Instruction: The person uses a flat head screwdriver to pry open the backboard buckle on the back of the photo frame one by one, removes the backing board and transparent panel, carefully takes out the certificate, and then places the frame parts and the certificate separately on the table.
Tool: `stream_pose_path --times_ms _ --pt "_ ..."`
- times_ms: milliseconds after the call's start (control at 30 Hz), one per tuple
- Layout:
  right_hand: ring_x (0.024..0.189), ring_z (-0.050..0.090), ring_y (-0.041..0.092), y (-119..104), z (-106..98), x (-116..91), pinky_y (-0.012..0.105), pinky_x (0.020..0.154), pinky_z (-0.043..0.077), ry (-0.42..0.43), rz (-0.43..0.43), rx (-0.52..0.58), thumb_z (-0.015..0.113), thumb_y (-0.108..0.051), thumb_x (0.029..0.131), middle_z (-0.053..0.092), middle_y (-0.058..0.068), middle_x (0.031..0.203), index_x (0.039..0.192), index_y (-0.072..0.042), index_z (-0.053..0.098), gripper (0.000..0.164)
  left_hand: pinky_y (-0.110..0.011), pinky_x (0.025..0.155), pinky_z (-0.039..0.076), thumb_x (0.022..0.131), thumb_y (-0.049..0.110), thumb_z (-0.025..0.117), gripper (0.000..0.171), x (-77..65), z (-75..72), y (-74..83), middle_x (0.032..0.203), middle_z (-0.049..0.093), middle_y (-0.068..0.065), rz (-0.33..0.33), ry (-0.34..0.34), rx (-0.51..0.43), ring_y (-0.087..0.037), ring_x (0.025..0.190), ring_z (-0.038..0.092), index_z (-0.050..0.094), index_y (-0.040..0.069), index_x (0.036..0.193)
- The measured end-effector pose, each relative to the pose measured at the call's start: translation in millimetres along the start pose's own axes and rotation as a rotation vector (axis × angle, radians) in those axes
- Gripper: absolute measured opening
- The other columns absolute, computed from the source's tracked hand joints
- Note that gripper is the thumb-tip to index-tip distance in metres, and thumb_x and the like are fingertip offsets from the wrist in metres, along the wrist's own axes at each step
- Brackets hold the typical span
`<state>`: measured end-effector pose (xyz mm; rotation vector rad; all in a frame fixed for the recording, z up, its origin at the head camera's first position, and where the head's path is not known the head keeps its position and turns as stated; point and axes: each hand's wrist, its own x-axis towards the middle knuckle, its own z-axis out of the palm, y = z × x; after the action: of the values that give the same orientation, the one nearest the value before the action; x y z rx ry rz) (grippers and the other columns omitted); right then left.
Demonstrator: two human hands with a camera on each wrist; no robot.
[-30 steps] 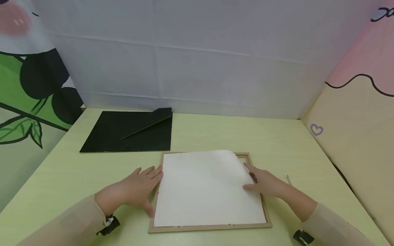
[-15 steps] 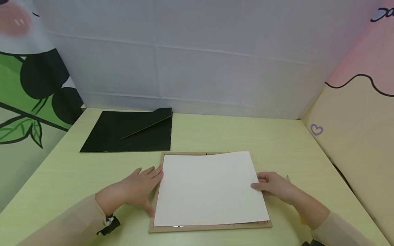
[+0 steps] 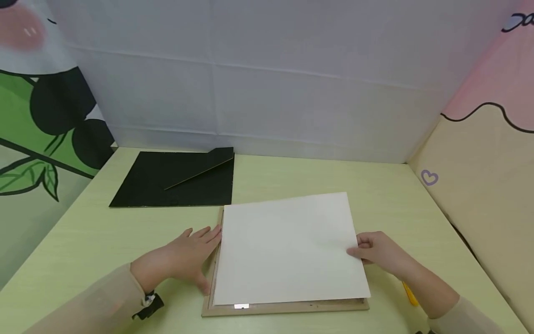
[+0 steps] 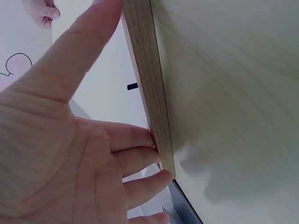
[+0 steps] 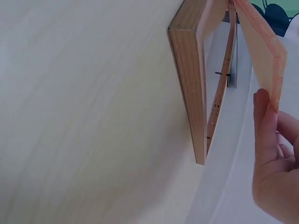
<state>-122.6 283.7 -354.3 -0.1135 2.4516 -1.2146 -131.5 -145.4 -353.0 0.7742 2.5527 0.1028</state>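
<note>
A wooden picture frame [image 3: 300, 308] lies on the table. A white sheet [image 3: 288, 250] covers most of it, its right side raised clear of the frame. With thumb and fingers, my right hand [image 3: 381, 253] pinches the sheet's right edge. In the right wrist view the sheet [image 5: 259, 46] slants up above the frame [image 5: 190, 84], and an orange pattern shows along its side. My left hand [image 3: 183, 257], fingers spread, rests against the frame's left side. Thumb and fingertips touch the wooden rail [image 4: 148, 70] in the left wrist view, where a small black tab also shows.
A black backing board [image 3: 142, 181] with a stand flap [image 3: 208, 162] lies at the back left. The yellow handle [image 3: 410, 294] of some tool is partly hidden under my right forearm. A white cloth wall [image 3: 283, 106] closes off the table's far side.
My right hand has taken hold of the sheet's right edge and drawn it up and to the right. Its curled far corner has straightened. The left hand stays against the frame.
</note>
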Motion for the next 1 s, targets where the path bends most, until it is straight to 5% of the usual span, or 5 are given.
stream_pose_path --times_ms 267,500,767,1000 --pt "0.069 0.056 0.02 -5 -15 -7 0.033 0.071 0.051 0.08 -0.049 -0.002 0.068 -0.029 0.086 0.026 -0.002 0.054 0.07 -0.005 0.039 0.04 -0.064 0.102 0.018 0.055 0.061 0.079 0.121 -1.2 0.3 0.3 0.151 0.02 -0.02 0.006 0.007 0.001 -0.041 0.136 0.02 0.029 -0.005 0.143" --pt "0.067 0.054 0.022 -8 -29 -13 0.028 0.064 0.05 0.195 -0.071 -0.057 0.066 -0.03 0.087 0.032 -0.002 0.055 0.073 -0.003 0.047 0.035 -0.064 0.102 0.017 0.055 0.061 0.079 0.121 0.3 -0.4 -0.7 0.151 0.019 -0.02 0.008 0.006 0.009 -0.041 0.136 0.019 0.028 -0.005 0.143" --pt "0.074 0.062 0.014 -8 -44 -18 0.025 0.07 0.05 0.32 -0.063 -0.138 0.064 -0.037 0.088 0.056 0.001 0.064 0.082 -0.003 0.057 0.034 -0.063 0.103 0.016 0.055 0.061 0.079 0.121 1.6 -2.2 0.1 0.152 0.018 -0.019 -0.006 -0.007 0.01 -0.04 0.136 0.018 0.027 -0.004 0.144" --pt "0.066 0.06 0.007 -10 -55 -25 0.019 0.058 0.044 0.533 -0.091 -0.176 0.068 -0.036 0.085 0.065 -0.004 0.069 0.086 -0.003 0.065 0.033 -0.063 0.102 0.018 0.055 0.06 0.079 0.121 1.3 -1.9 0.8 0.151 0.019 -0.019 -0.007 -0.001 0.02 -0.04 0.136 0.02 0.028 -0.004 0.143"
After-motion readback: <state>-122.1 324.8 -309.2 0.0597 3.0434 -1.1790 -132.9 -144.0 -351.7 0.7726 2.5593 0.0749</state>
